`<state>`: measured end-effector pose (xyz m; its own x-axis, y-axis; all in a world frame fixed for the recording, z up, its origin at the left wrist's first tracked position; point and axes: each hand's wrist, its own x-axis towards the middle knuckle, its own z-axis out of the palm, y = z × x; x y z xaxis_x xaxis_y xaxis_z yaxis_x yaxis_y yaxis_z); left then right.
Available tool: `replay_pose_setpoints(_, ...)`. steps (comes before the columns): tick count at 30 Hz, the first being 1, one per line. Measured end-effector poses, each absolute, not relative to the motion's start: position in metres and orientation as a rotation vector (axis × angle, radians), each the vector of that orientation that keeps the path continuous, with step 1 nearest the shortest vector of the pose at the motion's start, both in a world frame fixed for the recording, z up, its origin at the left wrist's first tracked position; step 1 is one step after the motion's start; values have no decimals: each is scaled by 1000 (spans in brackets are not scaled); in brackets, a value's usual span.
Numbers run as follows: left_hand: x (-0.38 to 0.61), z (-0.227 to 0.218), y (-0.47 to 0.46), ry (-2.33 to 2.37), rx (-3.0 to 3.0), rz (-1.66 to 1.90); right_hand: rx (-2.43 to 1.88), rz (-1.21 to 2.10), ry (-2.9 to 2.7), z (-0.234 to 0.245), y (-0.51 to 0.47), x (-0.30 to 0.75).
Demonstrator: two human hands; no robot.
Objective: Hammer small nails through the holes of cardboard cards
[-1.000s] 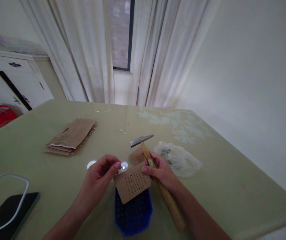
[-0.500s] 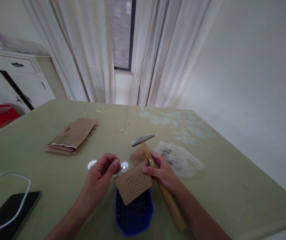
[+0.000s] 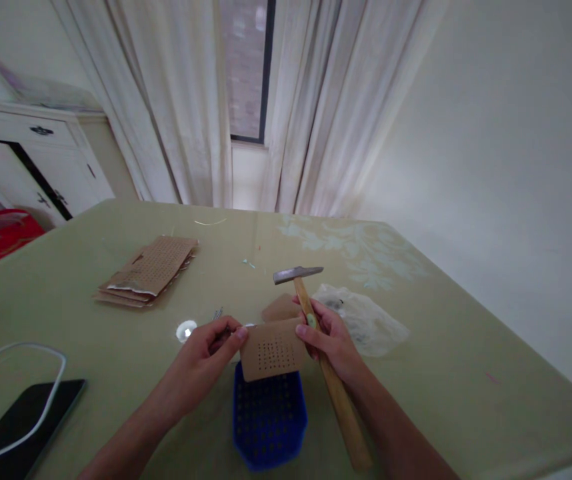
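Observation:
My right hand grips a wooden-handled hammer, its steel head up and pointing right, and also pinches the right edge of a small perforated cardboard piece. My left hand is closed in a pinch at the card's left edge, with what look like small nails sticking out above its fingers. The card is held just above a blue perforated plastic block lying on the table.
A stack of perforated cardboard pieces lies at the left. A clear plastic bag sits to the right of my hands, another cardboard scrap behind the card. A dark phone and white cable lie near left. The olive table ends at right.
The card has been lifted and turned level, and my left hand has closed onto its left edge. The hammer has shifted slightly to the right.

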<state>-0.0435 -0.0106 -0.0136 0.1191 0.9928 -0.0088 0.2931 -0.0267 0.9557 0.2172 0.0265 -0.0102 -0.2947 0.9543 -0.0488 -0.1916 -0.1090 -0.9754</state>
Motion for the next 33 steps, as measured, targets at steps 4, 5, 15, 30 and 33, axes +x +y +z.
replay_pose_setpoints(4, -44, -14, -9, 1325, 1496, 985, -870, 1645, -1224, -13, 28, 217)
replay_pose_setpoints(5, -44, -14, -9, 1321, 1485, 972, -859, 1660, -1225, -14, 27, 216)
replay_pose_setpoints(15, -42, -14, -8, 1354, 1393, 1045, -855, 1734, -1309, -11, 17, 214)
replay_pose_setpoints(30, -33, -17, -15, 1220, 1491, 965, -877, 1619, -1203, -9, 30, 225)
replay_pose_setpoints(33, -29, -10, -21, 1220, 1495, 1003, -886, 1617, -1209, -5, 30, 228)
